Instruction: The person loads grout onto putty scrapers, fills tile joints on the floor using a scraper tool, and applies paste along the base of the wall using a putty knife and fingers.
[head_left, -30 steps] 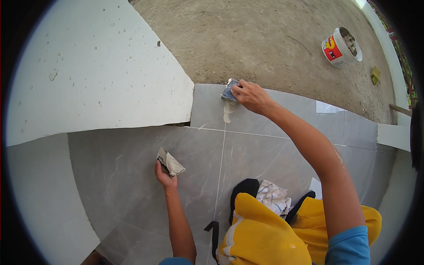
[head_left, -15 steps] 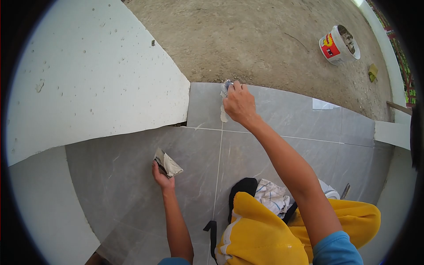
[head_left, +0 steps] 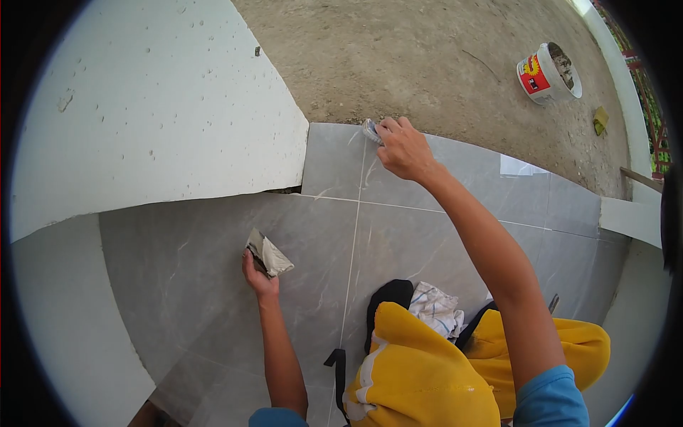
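Observation:
My left hand is closed around a flat grey plate with pale grout paste piled on it, held over the grey tiles. At the far edge of the tiled strip, my right hand grips a small paste-smeared scraper; its exact shape is mostly hidden by the fingers. The scraper is at the outer end of a grout joint between two tiles. Thin streaks of pale paste lie beside that joint. A longer white joint crosses it.
Bare rough ground lies beyond the tile edge, with a white bucket of dark mix on it. A white pitted wall stands at left. Near my yellow-clad knee lies a crumpled cloth.
The thick paste smear along the far joint is now mostly gone, leaving thin streaks. My right hand has shifted slightly right, while my left still holds the loaded plate.

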A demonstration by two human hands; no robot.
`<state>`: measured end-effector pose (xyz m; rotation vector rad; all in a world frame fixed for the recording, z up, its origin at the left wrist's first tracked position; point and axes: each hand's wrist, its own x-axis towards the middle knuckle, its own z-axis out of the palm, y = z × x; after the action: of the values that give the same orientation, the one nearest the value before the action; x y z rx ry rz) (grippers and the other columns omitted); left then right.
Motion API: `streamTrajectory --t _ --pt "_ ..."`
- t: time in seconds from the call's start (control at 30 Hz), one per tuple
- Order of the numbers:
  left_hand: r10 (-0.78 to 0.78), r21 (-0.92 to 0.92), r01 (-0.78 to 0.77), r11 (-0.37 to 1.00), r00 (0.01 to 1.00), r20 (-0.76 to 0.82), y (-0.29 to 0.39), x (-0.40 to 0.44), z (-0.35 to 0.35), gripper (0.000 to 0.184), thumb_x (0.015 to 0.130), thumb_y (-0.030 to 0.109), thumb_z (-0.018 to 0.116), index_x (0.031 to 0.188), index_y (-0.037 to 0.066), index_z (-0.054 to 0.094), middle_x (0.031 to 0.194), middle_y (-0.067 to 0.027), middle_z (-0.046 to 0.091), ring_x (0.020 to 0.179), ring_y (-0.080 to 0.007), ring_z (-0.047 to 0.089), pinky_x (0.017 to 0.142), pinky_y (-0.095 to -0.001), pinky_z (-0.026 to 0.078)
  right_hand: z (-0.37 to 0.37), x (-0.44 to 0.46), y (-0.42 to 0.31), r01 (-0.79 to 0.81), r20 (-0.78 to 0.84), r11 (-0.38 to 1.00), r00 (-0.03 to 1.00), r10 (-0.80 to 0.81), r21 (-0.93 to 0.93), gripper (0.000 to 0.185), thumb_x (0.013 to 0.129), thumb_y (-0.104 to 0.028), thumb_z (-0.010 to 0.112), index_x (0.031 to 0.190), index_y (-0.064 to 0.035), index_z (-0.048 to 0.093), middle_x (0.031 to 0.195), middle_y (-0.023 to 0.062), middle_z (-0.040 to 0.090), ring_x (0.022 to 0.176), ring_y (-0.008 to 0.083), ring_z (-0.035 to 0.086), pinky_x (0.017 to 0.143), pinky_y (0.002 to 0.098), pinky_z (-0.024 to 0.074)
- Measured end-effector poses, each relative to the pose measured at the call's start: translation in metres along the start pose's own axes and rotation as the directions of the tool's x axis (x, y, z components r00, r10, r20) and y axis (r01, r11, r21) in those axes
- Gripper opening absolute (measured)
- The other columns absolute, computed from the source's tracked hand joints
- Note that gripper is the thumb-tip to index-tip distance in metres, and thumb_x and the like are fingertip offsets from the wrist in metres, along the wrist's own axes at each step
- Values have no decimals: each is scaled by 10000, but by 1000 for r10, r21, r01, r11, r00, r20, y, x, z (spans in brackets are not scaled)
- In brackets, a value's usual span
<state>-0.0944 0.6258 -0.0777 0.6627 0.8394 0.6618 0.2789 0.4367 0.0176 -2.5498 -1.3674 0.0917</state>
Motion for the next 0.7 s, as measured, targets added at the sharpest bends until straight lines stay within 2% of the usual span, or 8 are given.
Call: streamTrajectory --t 0.2,0.27,0.33,0.37,0.43,0.5,0.6,0.7 --pt "0 -5 -1 1000 998 -66 -6 0 0 351 962 312 494 1209 68 546 1178 -36 575 1100 -186 541 937 -351 418 25 -67 -73 123 90 991 988 -128 55 364 748 -145 571 1037 75 578 1000 125 539 892 270 526 696 361 455" --pt "4 -48 -7 999 998 -56 -3 -1 7 299 959 276 507 1134 40 563 1133 -64 582 1081 -206 556 935 -357 433 22 -99 -99 136 166 989 975 -144 63 375 756 -142 565 1055 82 590 1083 143 556 900 276 536 727 366 466" --pt "8 -44 -10 999 999 -40 -2 -1 10 302 960 277 507 1137 39 561 1132 -64 581 1082 -205 554 934 -357 432 12 -103 -96 -2 219 965 974 -58 263 369 761 -151 572 1058 66 597 1124 173 557 929 300 550 774 399 486" --pt "8 -36 -9 999 999 -36 -2 -1 10 304 960 277 507 1139 37 560 1132 -63 579 1084 -205 551 933 -356 431 9 -101 -88 -4 214 965 975 -54 261 369 761 -151 572 1058 66 597 1124 173 557 929 300 550 774 399 486" --pt "3 -31 -4 1000 999 -37 -2 1 9 310 959 280 509 1144 37 558 1137 -64 577 1086 -207 551 935 -357 431 1 -83 -66 -279 41 928 960 278 247 339 775 -153 575 1043 53 598 1076 186 561 925 323 568 789 424 501" --pt "-1 -24 0 1000 999 -43 -2 -1 5 315 958 282 511 1149 36 556 1142 -66 575 1089 -209 550 937 -358 430 -1 -56 -47 -471 9 865 879 477 174 348 796 -135 563 1060 92 564 1069 206 533 893 348 575 738 444 516" --pt "17 -14 -18 1000 998 -54 -3 2 6 328 955 290 513 1159 36 552 1153 -67 571 1096 -211 548 941 -360 428 24 -10 -51 -617 -21 780 783 622 105 354 815 -119 546 1061 134 524 1085 235 497 864 373 581 717 453 527" --pt "6 -9 -6 1000 999 -42 -4 0 2 338 955 298 511 1163 35 549 1159 -67 569 1104 -215 544 947 -364 427 52 28 -87 -525 -86 846 842 532 90 329 814 -97 543 1041 138 505 1095 255 473 840 373 584 681 430 543"
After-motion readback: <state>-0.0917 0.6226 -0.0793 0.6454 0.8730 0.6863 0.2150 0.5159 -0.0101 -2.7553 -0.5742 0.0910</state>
